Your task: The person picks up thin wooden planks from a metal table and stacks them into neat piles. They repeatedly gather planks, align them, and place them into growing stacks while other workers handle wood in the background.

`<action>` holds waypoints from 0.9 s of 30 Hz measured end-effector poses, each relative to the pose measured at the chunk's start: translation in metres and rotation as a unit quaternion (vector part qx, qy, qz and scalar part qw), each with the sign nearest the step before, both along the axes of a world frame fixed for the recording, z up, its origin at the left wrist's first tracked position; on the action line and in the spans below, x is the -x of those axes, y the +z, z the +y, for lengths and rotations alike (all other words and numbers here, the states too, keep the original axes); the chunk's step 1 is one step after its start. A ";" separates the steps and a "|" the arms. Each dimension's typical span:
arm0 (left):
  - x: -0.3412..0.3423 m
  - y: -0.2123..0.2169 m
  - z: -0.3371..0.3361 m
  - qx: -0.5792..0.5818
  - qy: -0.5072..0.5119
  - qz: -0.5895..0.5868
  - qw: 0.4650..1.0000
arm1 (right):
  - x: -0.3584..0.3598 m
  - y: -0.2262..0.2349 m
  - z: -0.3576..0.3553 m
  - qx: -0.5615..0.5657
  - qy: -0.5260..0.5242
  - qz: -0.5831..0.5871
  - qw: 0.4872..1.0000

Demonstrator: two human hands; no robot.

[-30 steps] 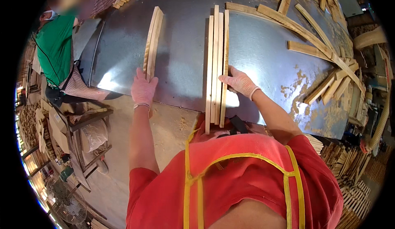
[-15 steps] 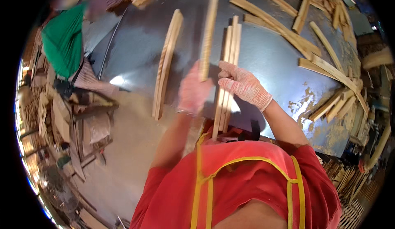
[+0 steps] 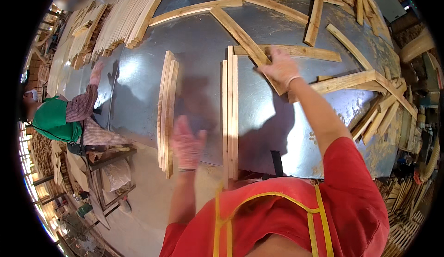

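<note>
My left hand (image 3: 188, 142), in a pinkish knit work glove, is blurred, with its fingers apart and nothing in them. It is just right of a small bundle of wooden strips (image 3: 167, 113) lying lengthwise on the dark table. My right hand (image 3: 280, 67), also gloved, reaches farther out over a slanted wooden strip (image 3: 245, 37). Its fingers look spread at that strip and a crosswise strip (image 3: 314, 53); whether it presses on either is unclear. Between my hands stands a second bundle of narrow strips (image 3: 230, 113), running toward my body.
Loose strips (image 3: 344, 82) lie crossed at the right of the metal-topped table (image 3: 199, 30). A long row of strips (image 3: 132, 14) lies at the far left. A person in a green garment (image 3: 58, 120) works at the left edge, one hand on the table. A wooden stand (image 3: 111, 160) is below them.
The strip that my left hand held has left it, and the left bundle looks thicker. My right hand has moved from the middle bundle out to the loose strips. The view has shifted.
</note>
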State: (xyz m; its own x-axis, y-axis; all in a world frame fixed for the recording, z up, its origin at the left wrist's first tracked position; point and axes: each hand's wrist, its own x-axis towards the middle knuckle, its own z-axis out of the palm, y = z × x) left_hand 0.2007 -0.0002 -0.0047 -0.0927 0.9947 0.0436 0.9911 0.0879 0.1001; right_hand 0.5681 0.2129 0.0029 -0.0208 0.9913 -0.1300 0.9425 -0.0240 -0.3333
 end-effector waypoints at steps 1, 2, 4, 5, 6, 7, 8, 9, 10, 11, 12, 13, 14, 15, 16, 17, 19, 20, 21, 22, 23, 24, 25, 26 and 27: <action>-0.031 -0.003 -0.005 0.020 -0.017 -0.074 0.997 | 0.022 -0.006 -0.008 0.018 0.007 0.016 1.000; -0.060 -0.009 -0.008 0.036 -0.036 -0.151 0.987 | 0.037 -0.020 -0.017 0.016 0.007 0.015 1.000; -0.116 0.022 -0.002 0.195 0.004 -0.144 0.970 | 0.042 -0.036 -0.034 0.017 -0.013 0.046 0.999; -0.117 0.015 -0.002 0.170 0.015 -0.173 0.970 | 0.039 -0.037 -0.042 0.020 -0.031 0.081 0.996; -0.116 0.002 -0.004 0.145 0.024 -0.201 0.968 | 0.037 -0.039 -0.051 0.022 -0.051 0.116 0.992; -0.112 -0.006 -0.007 0.119 0.037 -0.233 0.965 | 0.035 -0.033 -0.066 0.061 -0.048 0.172 0.982; -0.110 0.002 -0.003 0.138 0.071 -0.271 0.950 | 0.029 -0.024 -0.085 0.099 -0.049 0.225 0.968; -0.102 0.003 -0.002 0.136 0.069 -0.257 0.954 | 0.029 -0.013 -0.105 0.137 -0.045 0.281 0.949; -0.092 0.002 0.000 0.134 0.064 -0.244 0.958 | 0.034 -0.007 -0.128 0.185 -0.053 0.317 0.929; -0.082 0.001 0.000 0.133 0.060 -0.230 0.962 | 0.042 -0.002 -0.153 0.233 -0.062 0.352 0.905; -0.072 -0.003 0.000 0.114 0.040 -0.240 0.963 | 0.051 -0.013 -0.179 0.234 -0.024 0.368 0.900; -0.069 0.000 0.001 0.123 0.029 -0.222 0.967 | 0.064 -0.027 -0.200 0.239 0.018 0.383 0.892; -0.070 0.002 0.006 0.130 0.014 -0.205 0.970 | 0.078 -0.024 -0.212 0.286 0.059 0.306 0.906; -0.071 0.004 0.009 0.138 0.000 -0.188 0.972 | 0.094 -0.021 -0.221 0.330 0.099 0.225 0.912; -0.073 0.008 0.004 0.141 0.000 -0.174 0.975 | 0.110 0.010 -0.226 0.341 0.135 0.211 0.906; -0.083 0.014 0.003 0.143 -0.010 -0.161 0.976 | 0.115 0.006 -0.228 0.348 0.203 0.186 0.896; -0.090 0.017 0.003 0.159 -0.012 -0.141 0.977 | 0.122 -0.011 -0.218 0.357 0.336 0.134 0.861; -0.085 0.014 0.004 0.172 0.002 -0.135 0.976 | 0.109 -0.017 -0.207 0.300 0.353 0.193 0.865; -0.079 0.010 0.002 0.183 0.016 -0.130 0.974 | 0.093 -0.012 -0.197 0.213 0.317 0.268 0.884; -0.070 0.005 0.000 0.154 0.009 -0.168 0.974 | 0.069 -0.027 -0.186 0.187 0.163 0.350 0.903; -0.053 0.002 -0.009 0.145 0.026 -0.178 0.973 | 0.057 0.020 -0.163 0.161 0.075 0.205 0.962; -0.043 0.008 -0.011 0.131 0.022 -0.187 0.973 | 0.008 -0.004 -0.154 -0.015 -0.014 0.101 0.995; -0.030 0.010 -0.019 0.123 0.029 -0.196 0.973 | -0.035 0.012 -0.141 -0.038 -0.066 0.024 0.997; -0.023 0.015 -0.020 0.112 0.029 -0.185 0.976 | -0.096 -0.010 -0.145 -0.096 -0.146 -0.057 0.983; -0.009 0.012 -0.026 0.120 0.039 -0.149 0.981 | -0.120 0.015 -0.146 -0.034 -0.189 -0.082 0.978</action>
